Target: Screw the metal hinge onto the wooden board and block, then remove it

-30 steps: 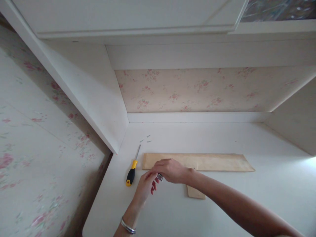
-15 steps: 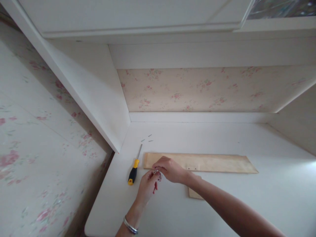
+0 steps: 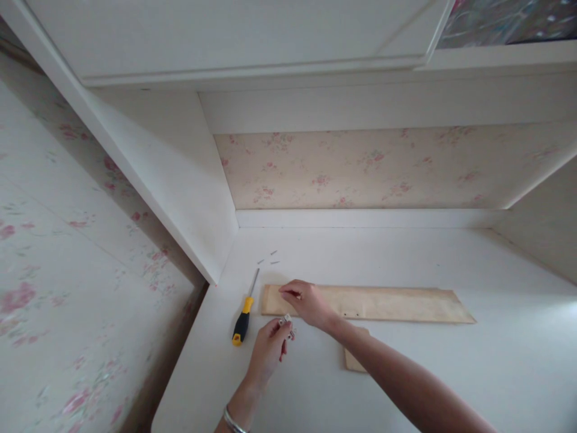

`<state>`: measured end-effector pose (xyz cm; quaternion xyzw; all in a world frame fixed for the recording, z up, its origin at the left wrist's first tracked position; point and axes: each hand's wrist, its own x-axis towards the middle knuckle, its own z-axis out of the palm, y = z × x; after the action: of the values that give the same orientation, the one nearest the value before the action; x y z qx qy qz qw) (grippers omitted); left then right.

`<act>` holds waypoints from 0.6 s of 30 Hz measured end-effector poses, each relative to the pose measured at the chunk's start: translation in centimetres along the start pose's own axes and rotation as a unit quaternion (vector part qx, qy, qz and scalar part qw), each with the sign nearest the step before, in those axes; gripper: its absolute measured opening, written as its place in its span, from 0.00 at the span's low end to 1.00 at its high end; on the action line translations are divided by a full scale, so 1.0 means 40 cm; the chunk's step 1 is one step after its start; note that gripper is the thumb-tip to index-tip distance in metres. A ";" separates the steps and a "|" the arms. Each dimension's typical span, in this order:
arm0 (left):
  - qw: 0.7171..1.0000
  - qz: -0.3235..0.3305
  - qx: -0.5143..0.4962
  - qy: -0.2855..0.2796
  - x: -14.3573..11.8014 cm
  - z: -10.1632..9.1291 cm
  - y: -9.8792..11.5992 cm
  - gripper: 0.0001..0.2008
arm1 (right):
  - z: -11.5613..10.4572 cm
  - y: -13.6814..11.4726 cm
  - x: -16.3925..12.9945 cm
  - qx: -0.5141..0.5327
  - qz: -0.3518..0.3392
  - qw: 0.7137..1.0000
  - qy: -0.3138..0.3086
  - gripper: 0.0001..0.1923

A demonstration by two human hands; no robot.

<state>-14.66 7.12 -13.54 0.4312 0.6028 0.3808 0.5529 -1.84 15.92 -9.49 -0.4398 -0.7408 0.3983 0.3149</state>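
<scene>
My left hand [image 3: 269, 344] is closed on a small silvery metal fitting [image 3: 285, 320] with dark holes, perhaps a hinge; its lower part is partly behind the fingers. Above and to the right, my right hand [image 3: 303, 300] pinches thumb and forefinger together over the left end of a long wooden board [image 3: 401, 302]. Whatever is in that pinch is too small to make out. A screwdriver [image 3: 244, 317] with a yellow and black handle lies left of the hands, its tip pointing away. Just past the tip lie several small screws [image 3: 274, 262].
Under my right forearm a smaller wooden piece [image 3: 354, 358] is partly covered. Two small dark holes show in the long board. The white desk [image 3: 406, 376] is bounded by a side panel [image 3: 180, 180] at left, a low back strip and an overhead cabinet [image 3: 252, 39].
My right hand has come away from the metal fitting and shifted up, fingertips now over the board. The left hand still holds the fitting. The view has tilted slightly upward.
</scene>
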 end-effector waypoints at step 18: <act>0.999 0.019 0.025 0.038 -0.017 0.001 0.003 0.21 | 0.044 0.075 0.335 -0.146 0.166 0.975 0.000 0.14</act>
<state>-14.60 6.52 -13.18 0.4418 0.6240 0.3923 0.5114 -7.64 28.36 -11.36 -0.5975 -0.7078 0.3328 0.1768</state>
